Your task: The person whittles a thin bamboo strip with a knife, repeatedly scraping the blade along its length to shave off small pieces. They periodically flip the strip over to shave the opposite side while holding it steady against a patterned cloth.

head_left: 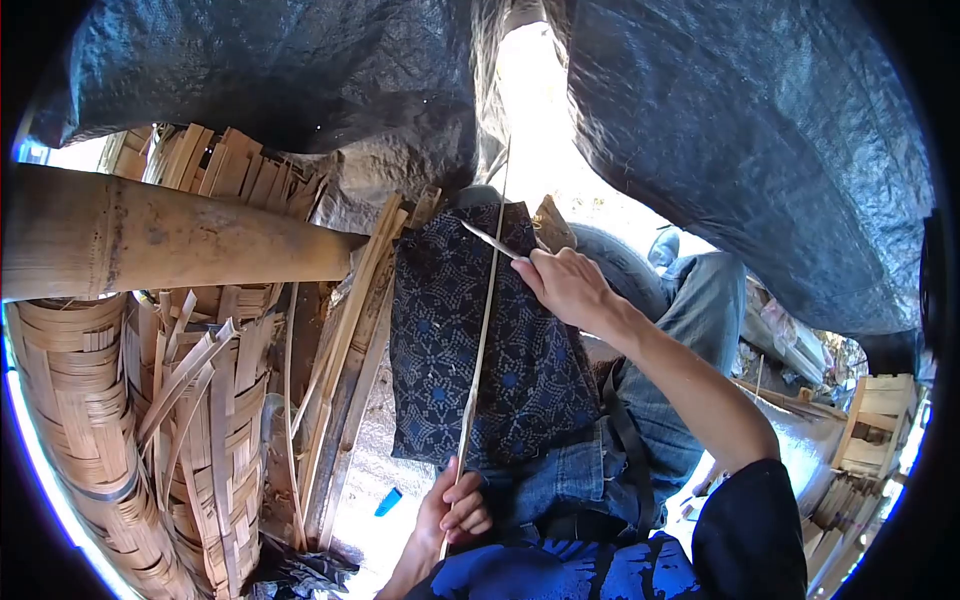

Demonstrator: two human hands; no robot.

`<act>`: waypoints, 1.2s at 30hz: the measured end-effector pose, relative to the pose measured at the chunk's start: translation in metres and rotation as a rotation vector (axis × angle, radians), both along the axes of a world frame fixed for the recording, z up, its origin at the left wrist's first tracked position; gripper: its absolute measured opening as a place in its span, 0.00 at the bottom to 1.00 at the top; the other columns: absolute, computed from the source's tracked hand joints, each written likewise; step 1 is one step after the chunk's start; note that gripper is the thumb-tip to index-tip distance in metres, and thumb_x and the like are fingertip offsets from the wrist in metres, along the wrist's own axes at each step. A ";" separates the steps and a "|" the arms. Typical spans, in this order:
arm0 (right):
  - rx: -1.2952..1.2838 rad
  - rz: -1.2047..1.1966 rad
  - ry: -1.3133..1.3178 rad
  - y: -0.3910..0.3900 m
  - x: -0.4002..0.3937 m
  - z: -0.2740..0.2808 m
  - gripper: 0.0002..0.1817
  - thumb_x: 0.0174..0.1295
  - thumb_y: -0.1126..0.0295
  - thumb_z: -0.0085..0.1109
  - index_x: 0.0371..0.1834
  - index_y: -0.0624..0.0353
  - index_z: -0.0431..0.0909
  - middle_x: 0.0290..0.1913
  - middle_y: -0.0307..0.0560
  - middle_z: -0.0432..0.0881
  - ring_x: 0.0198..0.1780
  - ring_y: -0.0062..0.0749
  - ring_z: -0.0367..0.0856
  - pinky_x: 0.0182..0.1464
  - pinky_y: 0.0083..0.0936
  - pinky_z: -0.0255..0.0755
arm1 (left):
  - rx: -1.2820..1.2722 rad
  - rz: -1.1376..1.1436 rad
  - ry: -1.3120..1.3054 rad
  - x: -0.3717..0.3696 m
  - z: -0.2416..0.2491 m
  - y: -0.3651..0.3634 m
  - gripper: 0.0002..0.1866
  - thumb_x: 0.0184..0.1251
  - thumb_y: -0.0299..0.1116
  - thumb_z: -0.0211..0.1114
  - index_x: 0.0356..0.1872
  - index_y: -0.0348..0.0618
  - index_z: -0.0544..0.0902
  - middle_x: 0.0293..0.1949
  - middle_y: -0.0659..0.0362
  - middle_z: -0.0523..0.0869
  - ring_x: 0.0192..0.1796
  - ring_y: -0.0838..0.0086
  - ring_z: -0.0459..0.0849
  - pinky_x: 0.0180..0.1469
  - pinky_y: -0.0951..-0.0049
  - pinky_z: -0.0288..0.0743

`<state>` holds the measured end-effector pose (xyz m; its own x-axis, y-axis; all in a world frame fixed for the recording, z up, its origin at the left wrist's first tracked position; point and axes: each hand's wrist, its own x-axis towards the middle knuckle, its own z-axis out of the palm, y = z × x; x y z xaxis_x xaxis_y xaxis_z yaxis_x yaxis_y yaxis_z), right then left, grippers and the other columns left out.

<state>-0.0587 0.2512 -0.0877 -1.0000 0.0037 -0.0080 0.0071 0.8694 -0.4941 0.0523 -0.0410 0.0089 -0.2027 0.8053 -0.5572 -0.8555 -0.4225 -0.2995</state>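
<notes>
My left hand [459, 506] is closed round the near end of a long, thin bamboo strip [481, 350], low in front of my body. From there the strip runs up and away over a dark blue patterned cloth [440, 340] draped across my lap. My right hand [567, 285] grips a knife [487, 240], its handle mostly hidden in the fingers. The narrow blade points to the upper left and crosses the strip in this view, above the far part of the cloth.
A thick bamboo pole [200, 240] juts in from the left, over woven bamboo baskets [85, 400]. Split bamboo pieces [345, 380] lean beside the cloth. On the ground lies a small blue object [388, 502]. Dark plastic sheeting [740, 130] hangs ahead.
</notes>
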 end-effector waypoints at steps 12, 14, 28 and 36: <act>-0.235 -0.080 -0.313 0.031 -0.047 -0.019 0.27 0.74 0.57 0.36 0.20 0.63 0.73 0.10 0.40 0.69 0.08 0.20 0.63 0.09 0.22 0.61 | -0.072 -0.008 -0.151 0.035 0.019 -0.042 0.27 0.77 0.52 0.31 0.16 0.56 0.63 0.04 0.69 0.60 0.05 0.82 0.56 0.15 0.81 0.46; -0.086 -0.149 -0.231 0.044 -0.064 -0.030 0.30 0.74 0.54 0.33 0.25 0.68 0.76 0.18 0.55 0.78 0.19 0.44 0.79 0.27 0.39 0.75 | -0.066 -0.016 -0.139 0.036 0.023 -0.044 0.27 0.77 0.52 0.31 0.16 0.56 0.63 0.05 0.70 0.60 0.05 0.81 0.56 0.15 0.80 0.46; -0.403 0.037 -0.125 -0.027 0.041 0.046 0.23 0.70 0.58 0.47 0.23 0.65 0.73 0.13 0.57 0.74 0.13 0.47 0.76 0.16 0.38 0.66 | -0.124 -0.053 0.106 -0.061 -0.012 0.046 0.25 0.77 0.49 0.34 0.18 0.55 0.65 0.04 0.69 0.61 0.04 0.80 0.55 0.14 0.80 0.47; -0.299 0.026 -0.029 -0.030 0.045 0.038 0.25 0.68 0.55 0.50 0.17 0.62 0.73 0.12 0.55 0.74 0.14 0.49 0.77 0.17 0.38 0.70 | -0.107 0.013 0.126 -0.067 -0.022 0.052 0.24 0.78 0.48 0.33 0.20 0.54 0.65 0.04 0.69 0.62 0.04 0.80 0.56 0.13 0.80 0.47</act>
<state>-0.0138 0.2211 -0.0499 -0.9990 -0.0287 -0.0333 0.0045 0.6856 -0.7279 -0.0143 0.0109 -0.0130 -0.2859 0.7396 -0.6093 -0.8777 -0.4573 -0.1433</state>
